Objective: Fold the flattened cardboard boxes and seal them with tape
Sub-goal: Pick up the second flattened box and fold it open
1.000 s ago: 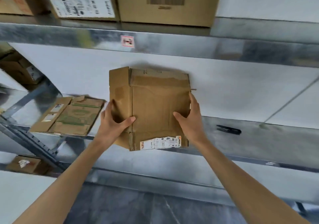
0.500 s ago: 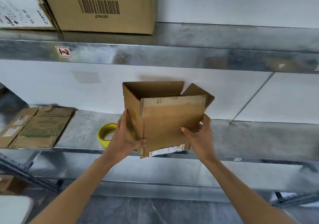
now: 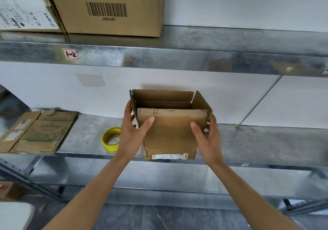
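Note:
A brown cardboard box [image 3: 170, 134], opened into shape with its top flaps up, stands on the metal shelf [image 3: 257, 141] near its front edge. A white label runs along the bottom of its near face. My left hand [image 3: 133, 130] grips the box's left corner, thumb on the near face, fingers round the side. My right hand [image 3: 207, 135] holds the right corner the same way. A yellow roll of tape [image 3: 111, 138] lies flat on the shelf just left of my left hand. Flattened cardboard boxes [image 3: 39, 132] lie stacked at the shelf's left end.
The upper shelf [image 3: 177, 59] carries a large brown carton with a barcode [image 3: 106, 8] and a white printed carton [image 3: 23, 6]. A white wall panel backs the shelf. Grey floor tiles show below, and a lower shelf edge runs beneath the box.
The box went from nearly flat to fully squared open, and it now rests lower on the shelf. Both hands shifted up to its front corners. The view swung right, bringing the tape roll into sight.

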